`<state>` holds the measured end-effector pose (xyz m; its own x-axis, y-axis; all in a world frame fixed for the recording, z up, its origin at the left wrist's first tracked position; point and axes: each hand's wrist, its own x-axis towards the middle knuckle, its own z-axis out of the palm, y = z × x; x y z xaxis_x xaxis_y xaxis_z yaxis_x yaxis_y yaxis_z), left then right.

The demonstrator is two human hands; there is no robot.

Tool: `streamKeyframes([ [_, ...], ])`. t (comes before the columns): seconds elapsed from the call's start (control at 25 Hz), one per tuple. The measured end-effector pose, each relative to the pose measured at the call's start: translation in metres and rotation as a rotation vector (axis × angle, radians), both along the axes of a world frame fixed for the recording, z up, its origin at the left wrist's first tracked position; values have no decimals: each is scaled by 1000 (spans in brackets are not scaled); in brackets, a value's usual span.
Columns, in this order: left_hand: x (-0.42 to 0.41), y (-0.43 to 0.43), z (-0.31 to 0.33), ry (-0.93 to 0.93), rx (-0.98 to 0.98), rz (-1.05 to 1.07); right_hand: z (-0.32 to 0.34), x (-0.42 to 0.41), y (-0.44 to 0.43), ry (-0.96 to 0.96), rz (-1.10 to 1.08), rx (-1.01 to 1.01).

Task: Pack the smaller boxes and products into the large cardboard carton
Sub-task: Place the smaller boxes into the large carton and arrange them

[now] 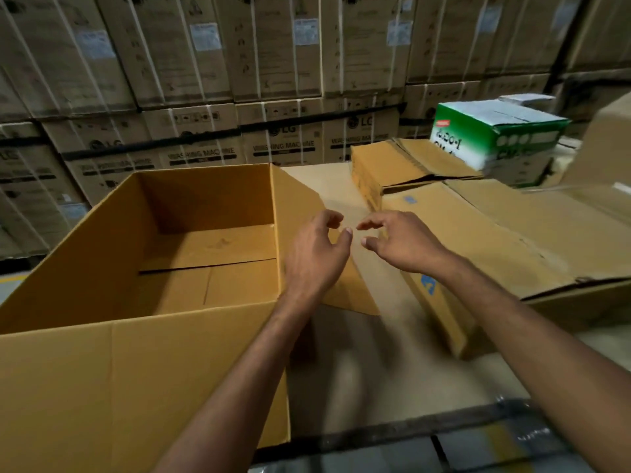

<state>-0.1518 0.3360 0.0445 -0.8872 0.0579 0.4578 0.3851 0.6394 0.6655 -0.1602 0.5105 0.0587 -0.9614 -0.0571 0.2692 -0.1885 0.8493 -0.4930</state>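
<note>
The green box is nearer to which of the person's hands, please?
Right. The right hand is below-left of the green box; the left hand is farther left, by the open carton.

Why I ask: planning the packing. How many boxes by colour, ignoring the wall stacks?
Brown open carton: 1
Brown closed boxes: 2, small box and blue-marked box
Green-and-white box: 1
Total: 4, not counting a cut-off brown shape at right
</note>
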Motion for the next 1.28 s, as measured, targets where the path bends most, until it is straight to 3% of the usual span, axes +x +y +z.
streamKeyframes([
  [0.16, 3, 55, -7, -81, 74, -114, -12, 13, 53, -7, -64, -34],
  [0.52, -12, 218, -58, -287, 144, -129, -55, 18, 242, 101, -359, 80],
  [0.76, -25, 285, -99, -442, -6, -45, -86, -2, 365, -233, -644, 203],
  [0.84, -25, 287, -111, -452, -21, -52, -93, -6, 383, -334, -655, 230],
  [1.28, -27, 261, -110, -463, 26, -2, -83, -12, 370, -420, -668, 200],
])
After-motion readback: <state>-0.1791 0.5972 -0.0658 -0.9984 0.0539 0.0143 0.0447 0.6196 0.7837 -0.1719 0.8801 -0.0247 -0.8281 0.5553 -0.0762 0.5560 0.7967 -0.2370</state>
